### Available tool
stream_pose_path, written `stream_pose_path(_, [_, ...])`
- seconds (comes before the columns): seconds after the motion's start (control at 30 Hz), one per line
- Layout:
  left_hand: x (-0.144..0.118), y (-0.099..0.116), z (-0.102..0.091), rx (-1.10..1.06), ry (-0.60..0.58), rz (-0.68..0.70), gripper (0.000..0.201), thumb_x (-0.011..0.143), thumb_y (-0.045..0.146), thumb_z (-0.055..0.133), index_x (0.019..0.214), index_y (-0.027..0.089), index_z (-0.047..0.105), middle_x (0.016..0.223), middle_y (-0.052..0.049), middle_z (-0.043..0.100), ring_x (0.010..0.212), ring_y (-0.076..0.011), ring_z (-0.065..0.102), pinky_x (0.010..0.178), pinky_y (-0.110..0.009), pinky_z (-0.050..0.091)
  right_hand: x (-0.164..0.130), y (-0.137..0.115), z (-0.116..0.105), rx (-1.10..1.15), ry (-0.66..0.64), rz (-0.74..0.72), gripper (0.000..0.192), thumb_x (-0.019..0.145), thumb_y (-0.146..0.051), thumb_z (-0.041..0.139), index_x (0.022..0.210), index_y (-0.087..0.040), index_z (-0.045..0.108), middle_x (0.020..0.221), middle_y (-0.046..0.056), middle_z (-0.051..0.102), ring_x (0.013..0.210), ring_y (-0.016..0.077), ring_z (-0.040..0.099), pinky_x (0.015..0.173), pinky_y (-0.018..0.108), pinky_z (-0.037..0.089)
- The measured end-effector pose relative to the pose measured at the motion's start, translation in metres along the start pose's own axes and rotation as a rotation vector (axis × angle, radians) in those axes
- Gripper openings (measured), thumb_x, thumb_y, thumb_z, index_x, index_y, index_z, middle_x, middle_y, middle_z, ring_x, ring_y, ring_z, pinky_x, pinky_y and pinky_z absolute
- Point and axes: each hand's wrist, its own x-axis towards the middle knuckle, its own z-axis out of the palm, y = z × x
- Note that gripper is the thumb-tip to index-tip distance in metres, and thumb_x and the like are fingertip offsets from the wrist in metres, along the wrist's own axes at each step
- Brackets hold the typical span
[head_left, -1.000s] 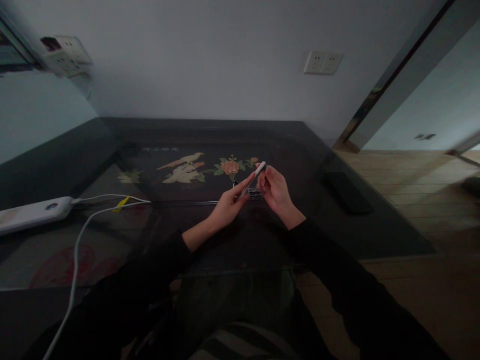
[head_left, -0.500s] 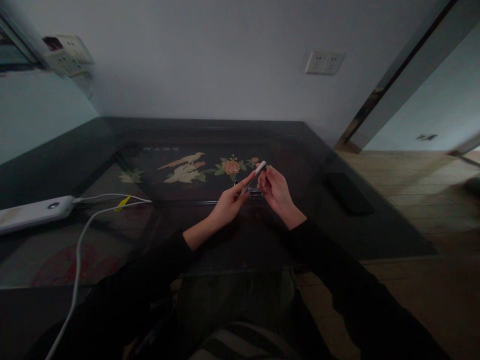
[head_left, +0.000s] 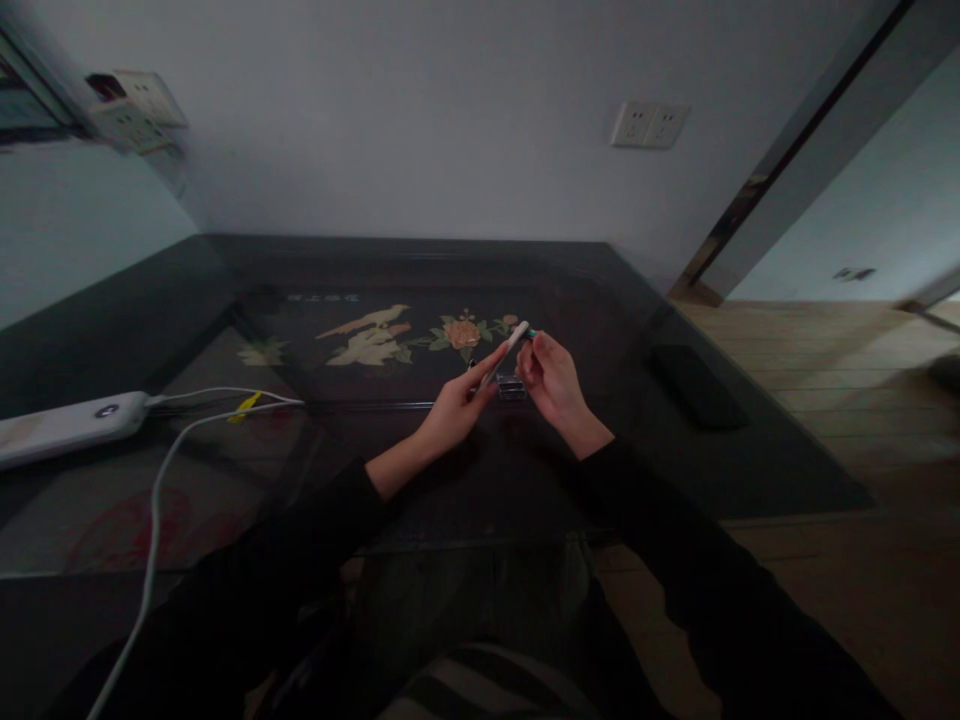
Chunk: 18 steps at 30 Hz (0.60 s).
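Observation:
Over the dark table, my left hand (head_left: 455,405) is closed around a slim, pale object (head_left: 516,337) that tilts up to the right; its kind cannot be made out. My right hand (head_left: 553,378) has thumb and fingers pinched at the upper end of that object, on something small with a teal glint, too small to name. Between the hands, a small clear box (head_left: 512,387) with shiny edges sits on the tabletop, close to my right fingers.
The glass-topped table (head_left: 480,480) bears a bird and flower picture. A black phone-like slab (head_left: 697,387) lies on the right. On the left are a white power strip (head_left: 75,428) and its white cable (head_left: 155,520) with a yellow tag. A wall (head_left: 420,130) stands behind.
My right fingertips have drawn slightly off the pale object's upper end, and a teal bit now shows between them. Both arms stay nearly in place.

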Motion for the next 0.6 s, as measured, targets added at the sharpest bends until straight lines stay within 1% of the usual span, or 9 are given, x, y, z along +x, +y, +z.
stream_pose_path(0.07, [-0.0014, 0.0038, 0.0024, -0.023, -0.010, 0.006, 0.056, 0.093, 0.020, 0.053, 0.148, 0.022, 0.043, 0.149, -0.009, 0.050, 0.129, -0.0268, 0.055, 0.108, -0.045, 0.046, 0.0005, 0.0008, -0.0005, 0.027, 0.008, 0.008, 0.039, 0.071, -0.058, 0.076, 0.074, -0.023, 0.062, 0.052, -0.008, 0.044, 0.045, 0.0079, 0.032, 0.044, 0.027, 0.024])
stream_pose_path(0.17, [-0.0032, 0.0090, 0.0053, -0.052, -0.026, 0.020, 0.056, 0.093, 0.020, 0.054, 0.148, 0.022, 0.044, 0.146, -0.009, 0.054, 0.124, -0.0272, 0.059, 0.106, -0.044, 0.049, 0.0013, 0.0017, -0.0015, 0.060, 0.002, 0.018, 0.041, 0.070, -0.058, 0.077, 0.088, -0.022, 0.069, 0.053, -0.008, 0.046, 0.046, 0.0072, 0.034, 0.044, 0.026, 0.023])
stream_pose_path(0.27, [-0.0032, 0.0109, 0.0058, -0.065, -0.027, 0.029, 0.056, 0.093, 0.021, 0.054, 0.148, 0.021, 0.044, 0.146, -0.010, 0.055, 0.122, -0.0271, 0.060, 0.104, -0.043, 0.050, 0.0018, 0.0022, -0.0026, 0.074, -0.008, 0.022, 0.043, 0.071, -0.058, 0.077, 0.092, -0.021, 0.069, 0.053, -0.008, 0.047, 0.046, 0.0066, 0.036, 0.043, 0.024, 0.024])
stream_pose_path(0.33, [-0.0023, 0.0099, 0.0048, -0.060, -0.025, 0.028, 0.055, 0.093, 0.020, 0.054, 0.147, 0.020, 0.045, 0.149, -0.009, 0.051, 0.123, -0.0269, 0.059, 0.105, -0.043, 0.049, 0.0020, 0.0026, -0.0031, 0.085, -0.011, 0.028, 0.043, 0.070, -0.057, 0.078, 0.092, -0.021, 0.070, 0.053, -0.008, 0.047, 0.045, 0.0064, 0.035, 0.043, 0.024, 0.024])
stream_pose_path(0.47, [0.0003, 0.0057, 0.0020, -0.039, -0.019, 0.005, 0.055, 0.093, 0.020, 0.053, 0.148, 0.020, 0.045, 0.153, -0.009, 0.045, 0.129, -0.0256, 0.055, 0.108, -0.041, 0.046, 0.0021, 0.0038, -0.0030, 0.097, -0.020, 0.018, 0.039, 0.072, -0.055, 0.078, 0.088, -0.021, 0.068, 0.053, -0.008, 0.046, 0.044, 0.0063, 0.033, 0.043, 0.024, 0.025])
stream_pose_path(0.53, [0.0012, 0.0038, 0.0009, -0.031, -0.016, -0.006, 0.056, 0.093, 0.020, 0.052, 0.148, 0.020, 0.043, 0.154, -0.009, 0.044, 0.132, -0.0253, 0.052, 0.108, -0.039, 0.045, 0.0020, 0.0039, -0.0026, 0.094, -0.026, 0.003, 0.036, 0.074, -0.055, 0.077, 0.078, -0.021, 0.065, 0.052, -0.008, 0.046, 0.044, 0.0063, 0.034, 0.043, 0.024, 0.025])
stream_pose_path(0.6, [0.0018, 0.0022, 0.0000, -0.022, -0.009, -0.007, 0.056, 0.093, 0.019, 0.051, 0.149, 0.019, 0.043, 0.154, -0.009, 0.043, 0.135, -0.0252, 0.049, 0.107, -0.038, 0.045, 0.0017, 0.0035, -0.0022, 0.082, -0.039, -0.013, 0.039, 0.075, -0.056, 0.075, 0.068, -0.021, 0.059, 0.051, -0.007, 0.046, 0.044, 0.0062, 0.034, 0.044, 0.025, 0.026])
